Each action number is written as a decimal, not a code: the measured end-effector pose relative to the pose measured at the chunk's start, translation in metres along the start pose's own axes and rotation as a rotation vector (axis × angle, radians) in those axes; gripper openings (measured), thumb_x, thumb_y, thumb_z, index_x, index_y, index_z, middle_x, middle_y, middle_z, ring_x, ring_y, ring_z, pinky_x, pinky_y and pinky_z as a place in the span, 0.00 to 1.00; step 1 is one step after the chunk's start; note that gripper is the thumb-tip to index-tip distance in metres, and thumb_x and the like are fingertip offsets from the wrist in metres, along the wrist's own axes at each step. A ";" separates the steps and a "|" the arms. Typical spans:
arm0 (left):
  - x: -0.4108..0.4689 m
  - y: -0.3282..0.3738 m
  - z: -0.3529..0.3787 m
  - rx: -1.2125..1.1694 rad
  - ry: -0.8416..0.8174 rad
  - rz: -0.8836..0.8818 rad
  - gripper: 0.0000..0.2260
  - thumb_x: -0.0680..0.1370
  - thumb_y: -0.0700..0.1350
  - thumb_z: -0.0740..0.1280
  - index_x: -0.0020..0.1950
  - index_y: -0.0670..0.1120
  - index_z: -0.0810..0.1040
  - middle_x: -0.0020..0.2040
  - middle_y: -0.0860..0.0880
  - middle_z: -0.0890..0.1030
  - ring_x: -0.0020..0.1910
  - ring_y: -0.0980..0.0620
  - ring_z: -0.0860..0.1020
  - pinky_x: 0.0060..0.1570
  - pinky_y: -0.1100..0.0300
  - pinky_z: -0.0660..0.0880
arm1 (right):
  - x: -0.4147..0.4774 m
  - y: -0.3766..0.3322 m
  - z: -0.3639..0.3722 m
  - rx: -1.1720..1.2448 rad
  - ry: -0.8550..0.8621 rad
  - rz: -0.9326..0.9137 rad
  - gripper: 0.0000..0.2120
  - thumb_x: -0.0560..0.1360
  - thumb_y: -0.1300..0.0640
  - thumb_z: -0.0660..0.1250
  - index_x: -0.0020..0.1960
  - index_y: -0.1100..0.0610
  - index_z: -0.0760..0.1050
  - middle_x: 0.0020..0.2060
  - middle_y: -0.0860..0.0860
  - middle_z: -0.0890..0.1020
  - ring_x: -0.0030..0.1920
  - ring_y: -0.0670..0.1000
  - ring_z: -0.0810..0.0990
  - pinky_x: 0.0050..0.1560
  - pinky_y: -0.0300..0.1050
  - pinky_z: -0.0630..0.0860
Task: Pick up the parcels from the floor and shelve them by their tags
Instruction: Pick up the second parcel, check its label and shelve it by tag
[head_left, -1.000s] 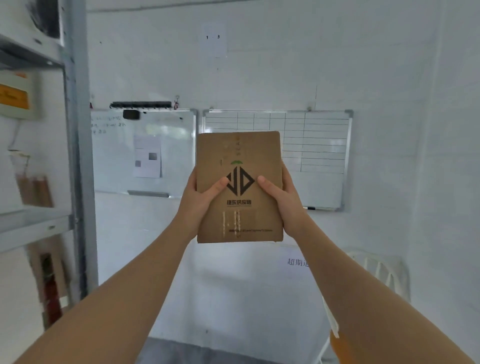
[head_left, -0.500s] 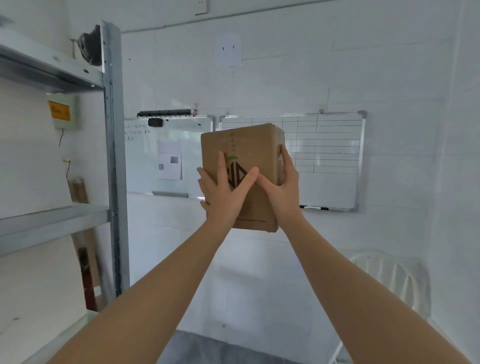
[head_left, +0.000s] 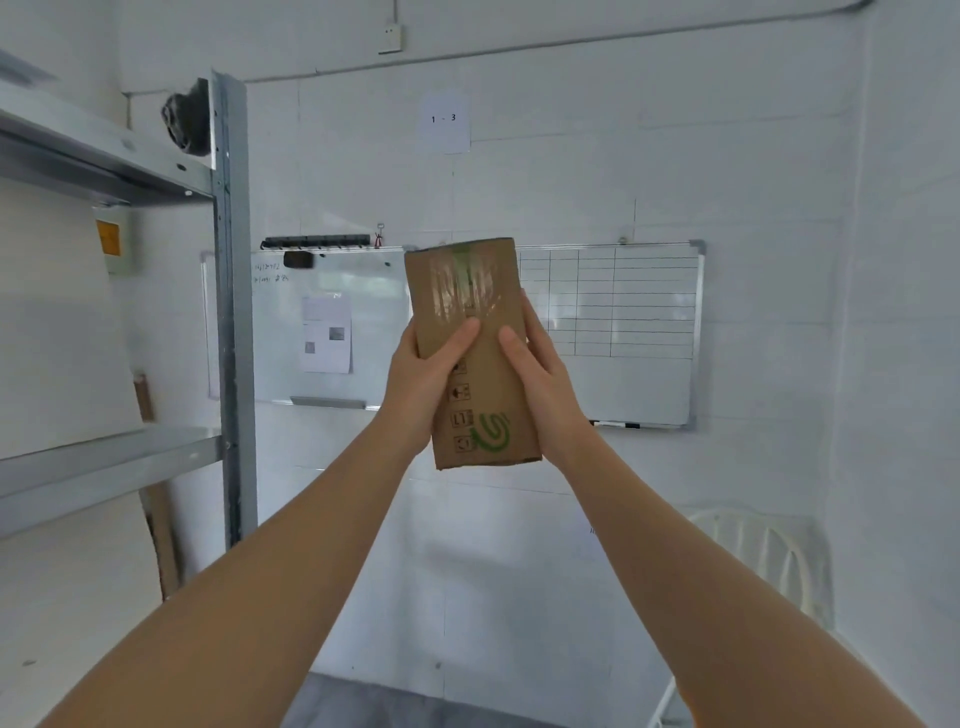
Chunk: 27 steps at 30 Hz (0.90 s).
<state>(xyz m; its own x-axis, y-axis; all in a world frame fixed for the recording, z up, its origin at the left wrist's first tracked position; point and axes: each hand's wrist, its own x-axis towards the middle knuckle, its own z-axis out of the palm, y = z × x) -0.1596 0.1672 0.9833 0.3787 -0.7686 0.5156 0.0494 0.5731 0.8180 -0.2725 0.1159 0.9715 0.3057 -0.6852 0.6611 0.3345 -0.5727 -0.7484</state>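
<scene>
Evidently, the parcel (head_left: 475, 358) had been rotated since a second earlier: the broad printed face was no longer presented, and a narrower face bearing clear tape, handling symbols and a green mark was turned toward the camera. The parcel was held upright at arm's length, in front of the whiteboard (head_left: 644, 332) on the far wall. It was clasped from both sides, the left hand (head_left: 423, 379) closed on its left edge with the thumb laid across the front, the right hand (head_left: 543, 374) closed on its right edge likewise. No tag could be read on the face shown. The turning was judged to be a search for the tag, so sorting was not yet decided. A paper sign (head_left: 444, 122) marked "1 - 3" was noted high on the wall, and a metal shelf unit (head_left: 228, 291) stood to the left, its visible shelves bare. Placement was judged outstanding until a tag was found.
</scene>
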 end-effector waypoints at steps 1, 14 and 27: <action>-0.002 0.004 0.000 -0.010 0.012 0.026 0.14 0.71 0.50 0.72 0.54 0.54 0.75 0.50 0.51 0.82 0.45 0.54 0.82 0.39 0.61 0.79 | -0.002 -0.003 0.004 0.012 -0.013 -0.007 0.26 0.77 0.47 0.63 0.73 0.39 0.62 0.71 0.48 0.71 0.67 0.52 0.75 0.65 0.55 0.75; -0.018 0.029 0.000 0.308 0.196 0.192 0.57 0.56 0.58 0.78 0.76 0.56 0.46 0.69 0.47 0.64 0.67 0.47 0.69 0.64 0.45 0.70 | -0.015 -0.033 0.047 -0.399 0.145 -0.228 0.46 0.66 0.27 0.47 0.77 0.51 0.54 0.78 0.51 0.56 0.78 0.53 0.54 0.76 0.61 0.53; -0.025 0.054 -0.064 0.004 0.079 0.139 0.39 0.67 0.56 0.67 0.75 0.59 0.52 0.68 0.51 0.71 0.60 0.51 0.76 0.55 0.53 0.76 | -0.033 -0.025 0.018 -0.200 0.135 -0.065 0.30 0.76 0.51 0.66 0.76 0.48 0.60 0.75 0.49 0.64 0.70 0.44 0.64 0.67 0.44 0.66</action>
<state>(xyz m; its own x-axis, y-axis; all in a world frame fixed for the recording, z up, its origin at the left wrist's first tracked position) -0.1073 0.2360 0.9980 0.4527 -0.6573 0.6025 -0.0125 0.6710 0.7414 -0.2751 0.1610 0.9692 0.1629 -0.6905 0.7048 0.1626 -0.6857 -0.7094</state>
